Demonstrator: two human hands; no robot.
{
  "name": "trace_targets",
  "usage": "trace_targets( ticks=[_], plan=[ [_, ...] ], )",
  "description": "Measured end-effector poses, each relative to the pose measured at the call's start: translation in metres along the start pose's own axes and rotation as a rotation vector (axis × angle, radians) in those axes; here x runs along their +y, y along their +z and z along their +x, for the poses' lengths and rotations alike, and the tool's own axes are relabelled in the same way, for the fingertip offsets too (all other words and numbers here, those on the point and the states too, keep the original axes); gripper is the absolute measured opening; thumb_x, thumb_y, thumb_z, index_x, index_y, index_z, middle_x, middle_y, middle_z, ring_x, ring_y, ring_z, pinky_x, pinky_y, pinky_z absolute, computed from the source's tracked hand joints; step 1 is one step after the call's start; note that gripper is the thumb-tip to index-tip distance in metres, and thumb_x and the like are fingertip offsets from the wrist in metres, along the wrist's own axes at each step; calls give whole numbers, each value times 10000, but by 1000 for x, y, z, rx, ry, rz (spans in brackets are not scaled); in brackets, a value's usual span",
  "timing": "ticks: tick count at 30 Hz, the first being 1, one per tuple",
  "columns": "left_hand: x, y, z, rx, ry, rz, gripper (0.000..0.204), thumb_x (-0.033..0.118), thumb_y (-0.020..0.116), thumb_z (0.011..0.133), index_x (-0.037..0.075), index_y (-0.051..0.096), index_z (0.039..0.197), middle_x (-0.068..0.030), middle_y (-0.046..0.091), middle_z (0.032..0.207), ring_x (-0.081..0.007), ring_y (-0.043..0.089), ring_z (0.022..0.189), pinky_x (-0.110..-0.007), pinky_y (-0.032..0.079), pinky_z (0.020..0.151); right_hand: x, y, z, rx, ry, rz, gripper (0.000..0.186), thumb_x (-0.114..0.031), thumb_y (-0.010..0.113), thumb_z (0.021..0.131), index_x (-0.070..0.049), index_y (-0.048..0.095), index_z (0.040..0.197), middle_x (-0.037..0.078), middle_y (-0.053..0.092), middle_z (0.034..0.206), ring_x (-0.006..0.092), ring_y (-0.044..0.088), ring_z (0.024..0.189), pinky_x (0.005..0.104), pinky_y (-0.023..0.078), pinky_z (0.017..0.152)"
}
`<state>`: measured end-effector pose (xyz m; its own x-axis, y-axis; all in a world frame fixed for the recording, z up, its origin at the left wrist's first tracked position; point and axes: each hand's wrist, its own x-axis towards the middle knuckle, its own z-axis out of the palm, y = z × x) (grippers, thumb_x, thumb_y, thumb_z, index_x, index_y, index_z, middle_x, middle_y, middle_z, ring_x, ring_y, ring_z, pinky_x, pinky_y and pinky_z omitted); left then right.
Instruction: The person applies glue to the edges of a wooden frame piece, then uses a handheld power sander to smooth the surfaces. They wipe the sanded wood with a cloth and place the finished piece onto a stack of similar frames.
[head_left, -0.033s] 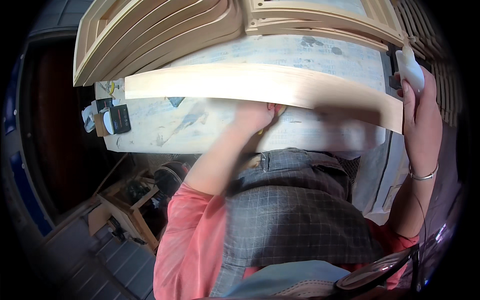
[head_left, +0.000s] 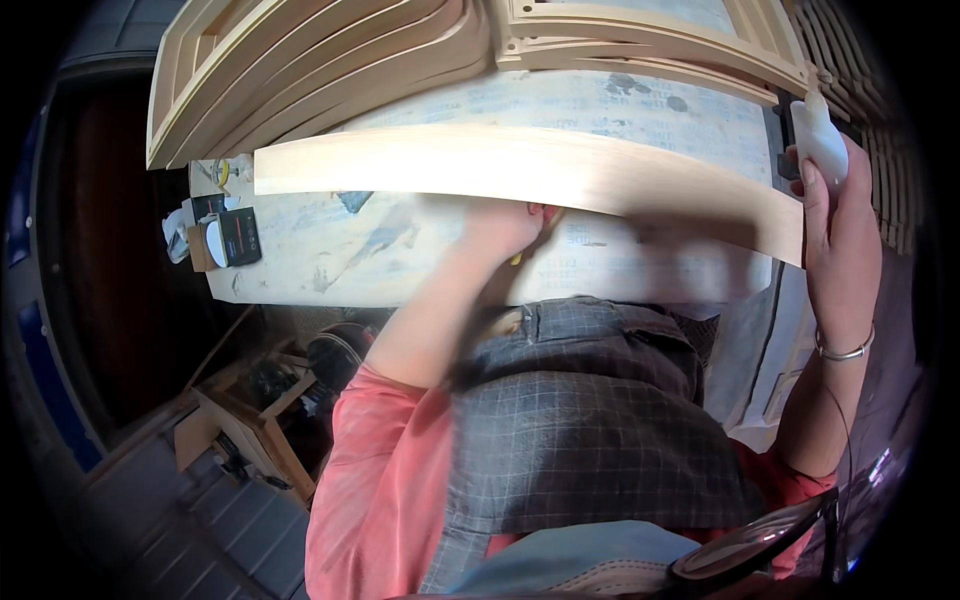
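Note:
A long, pale, gently curved wooden board (head_left: 450,160) spans the bench crosswise in front of me. My right hand (head_left: 845,215), at the board's right end, is closed around a white squeeze bottle (head_left: 822,145) whose nozzle points away from me. The heel of that hand lies close against the board's end. Below the middle of the board is my left hand (head_left: 500,230), its fingers curled and partly hidden under the board's near edge. A bit of yellow shows by those fingers, but I cannot make out what it belongs to.
Stacked curved wooden frames (head_left: 340,70) stand at the far left, more wooden frames (head_left: 640,45) at the far right. A small black box (head_left: 238,238) sits at the left edge of the paint-smeared bench top (head_left: 290,275). A wooden crate (head_left: 270,440) stands below left.
The board and both hands have shifted by only a sliver. The right hand still grips the bottle.

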<state>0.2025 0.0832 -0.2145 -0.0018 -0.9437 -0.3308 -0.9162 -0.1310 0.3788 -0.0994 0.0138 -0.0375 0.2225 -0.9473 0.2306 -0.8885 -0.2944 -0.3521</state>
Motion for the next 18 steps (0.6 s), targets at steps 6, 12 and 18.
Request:
trace_targets(
  ticks=[6, 12, 18],
  plan=[
    [-70, -21, 26, 370, 218, -103, 324, 286, 686, 836, 91, 669, 1094, -128, 677, 1042, -304, 620, 1006, -404, 487, 876, -80, 35, 13, 10, -1, 31, 362, -259, 539, 988, -63, 467, 1284, 204, 675, 929, 403, 655, 856, 446, 511, 719],
    [-78, -49, 10, 104, 87, -192, 284, 253, 646, 864, 92, 667, 1097, -140, 674, 1048, -291, 630, 1003, -394, 497, 866, -81, 33, 12, -61, 102, 74, 342, -235, 499, 1030, -7, 474, 1284, 124, 718, 1038, 186, 683, 865, 304, 526, 792],
    [-99, -26, 9, 150, 3, -96, 221, 230, 616, 877, 93, 681, 1037, -135, 686, 1012, -299, 645, 964, -392, 503, 846, -75, 38, 13, -1, 67, 146, 356, -274, 509, 1020, -43, 484, 1290, 101, 724, 992, 213, 685, 843, 330, 520, 778]
  ],
)
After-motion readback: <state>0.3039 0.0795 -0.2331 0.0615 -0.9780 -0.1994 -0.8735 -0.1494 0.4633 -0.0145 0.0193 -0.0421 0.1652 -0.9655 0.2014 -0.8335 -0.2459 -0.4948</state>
